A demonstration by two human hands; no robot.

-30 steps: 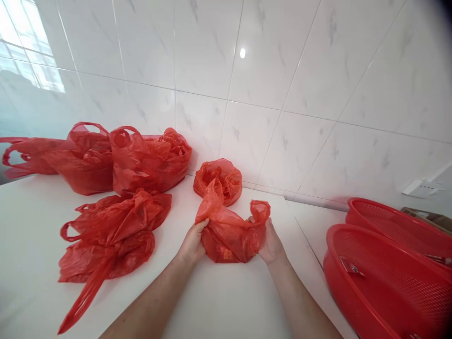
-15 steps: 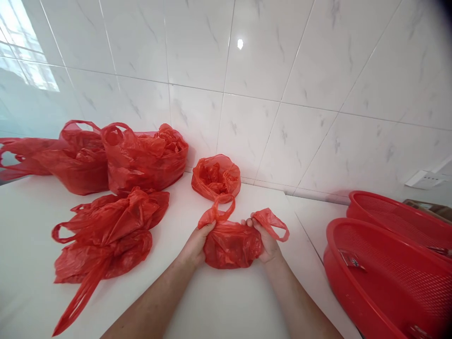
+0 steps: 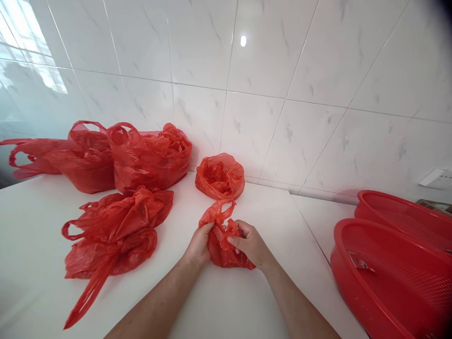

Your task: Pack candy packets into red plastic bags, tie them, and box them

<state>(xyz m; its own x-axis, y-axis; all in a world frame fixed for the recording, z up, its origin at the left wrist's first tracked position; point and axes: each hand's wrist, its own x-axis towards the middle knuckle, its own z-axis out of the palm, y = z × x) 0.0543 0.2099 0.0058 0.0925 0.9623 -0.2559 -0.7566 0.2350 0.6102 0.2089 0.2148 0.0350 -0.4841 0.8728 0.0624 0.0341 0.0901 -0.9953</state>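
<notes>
A small red plastic bag [image 3: 229, 256] is held just above the white table, between my two hands. My left hand [image 3: 200, 242] grips its left side near the upright handle loop, thumb on top. With fingers pinched, my right hand [image 3: 249, 242] holds a gathered piece of the same bag close to its middle. What lies inside the bag is hidden. Right behind it, against the wall, sits a round open red bag [image 3: 219, 181] with crumpled red plastic in it.
Crumpled red bags [image 3: 116, 235] lie on the white table [image 3: 226, 310] at left. Behind them stand stuffed red bags [image 3: 150, 160] with handle loops. Two red plastic baskets [image 3: 353, 287] occupy the right side. A tiled wall [image 3: 261, 117] closes off the back.
My right hand has moved left, bringing the bag's right handle side in toward the middle. The bag is now bunched and narrower. My left hand has kept its grip.
</notes>
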